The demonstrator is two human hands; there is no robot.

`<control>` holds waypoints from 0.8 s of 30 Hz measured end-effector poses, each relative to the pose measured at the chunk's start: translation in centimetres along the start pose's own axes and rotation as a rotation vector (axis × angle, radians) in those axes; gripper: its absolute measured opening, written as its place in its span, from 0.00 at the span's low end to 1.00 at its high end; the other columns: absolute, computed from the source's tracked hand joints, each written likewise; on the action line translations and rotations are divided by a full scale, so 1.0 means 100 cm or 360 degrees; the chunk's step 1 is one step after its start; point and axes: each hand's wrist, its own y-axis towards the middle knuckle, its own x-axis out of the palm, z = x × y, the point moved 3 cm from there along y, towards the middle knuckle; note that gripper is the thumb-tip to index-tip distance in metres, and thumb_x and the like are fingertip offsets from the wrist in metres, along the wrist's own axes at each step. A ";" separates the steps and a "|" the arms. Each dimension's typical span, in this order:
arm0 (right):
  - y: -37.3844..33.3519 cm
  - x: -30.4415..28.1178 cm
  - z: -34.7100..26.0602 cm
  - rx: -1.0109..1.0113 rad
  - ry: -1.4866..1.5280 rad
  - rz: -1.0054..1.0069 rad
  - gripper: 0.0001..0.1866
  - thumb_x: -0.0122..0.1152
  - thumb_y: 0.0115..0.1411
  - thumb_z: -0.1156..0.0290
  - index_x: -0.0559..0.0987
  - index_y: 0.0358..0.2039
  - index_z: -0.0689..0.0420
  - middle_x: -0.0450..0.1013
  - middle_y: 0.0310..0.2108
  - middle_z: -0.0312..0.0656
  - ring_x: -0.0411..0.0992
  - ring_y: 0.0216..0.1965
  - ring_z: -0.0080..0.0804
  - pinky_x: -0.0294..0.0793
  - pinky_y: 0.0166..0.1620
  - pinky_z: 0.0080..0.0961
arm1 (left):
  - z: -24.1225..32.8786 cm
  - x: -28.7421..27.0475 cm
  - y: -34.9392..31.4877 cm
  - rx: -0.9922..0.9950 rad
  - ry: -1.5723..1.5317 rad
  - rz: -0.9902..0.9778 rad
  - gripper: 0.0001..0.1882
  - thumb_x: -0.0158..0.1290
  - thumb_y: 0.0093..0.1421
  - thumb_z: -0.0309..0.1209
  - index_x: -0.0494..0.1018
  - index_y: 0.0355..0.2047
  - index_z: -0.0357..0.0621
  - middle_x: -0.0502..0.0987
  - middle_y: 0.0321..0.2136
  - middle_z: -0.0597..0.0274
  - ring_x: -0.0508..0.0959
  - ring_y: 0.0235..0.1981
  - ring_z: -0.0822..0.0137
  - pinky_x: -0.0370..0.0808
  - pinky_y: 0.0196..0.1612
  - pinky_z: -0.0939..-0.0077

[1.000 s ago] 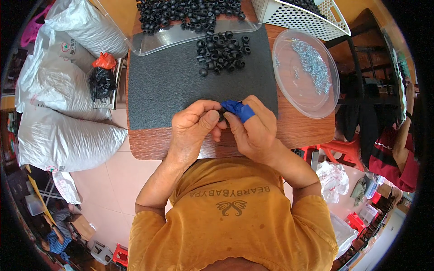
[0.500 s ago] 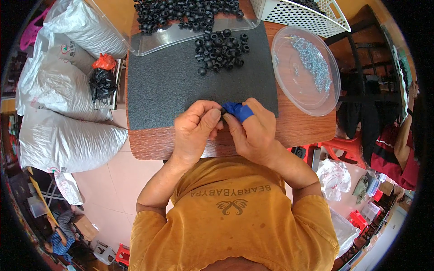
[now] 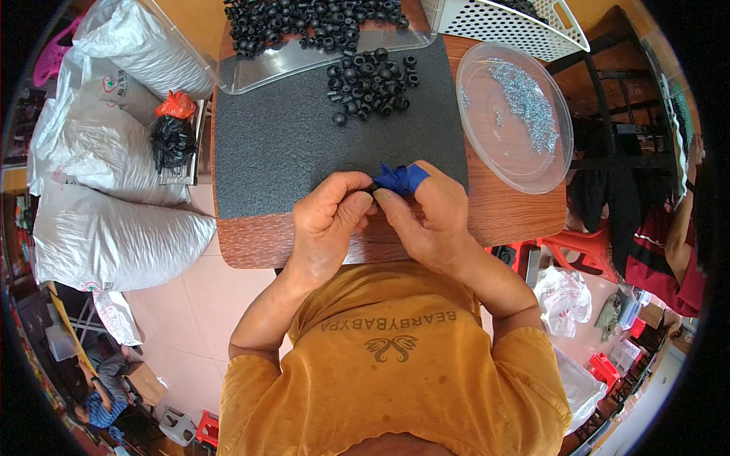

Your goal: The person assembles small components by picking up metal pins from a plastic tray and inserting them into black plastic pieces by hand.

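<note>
My left hand and my right hand meet over the near edge of the dark mat. Between their fingertips they pinch a small black plastic part, mostly covered by the fingers. Blue tape wraps my right index finger, its loose ends sticking up. Beyond the hands, a small heap of rounded black plastic parts lies on the mat. To the right rests a round clear plastic lid holding many tiny bluish, shiny pieces.
A clear tray full of more black parts sits at the table's far side, beside a white perforated basket. Stuffed white sacks stand left of the wooden table. At the right are a red stool and another person's arm.
My fingers have shifted slightly around the small black part, with the right thumb drawn in closer to the left. The lid and the heap look unmoved.
</note>
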 end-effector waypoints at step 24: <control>-0.002 -0.002 0.003 -0.0301 -0.0101 0.0064 0.10 0.60 0.41 0.83 0.67 0.22 0.62 0.64 0.20 0.45 0.63 0.19 0.43 0.60 0.19 0.34 | 0.012 0.001 0.002 0.0497 0.0591 -0.0055 0.13 0.55 0.48 0.17 0.70 0.35 0.37 0.71 0.25 0.57 0.72 0.25 0.64 0.69 0.28 0.77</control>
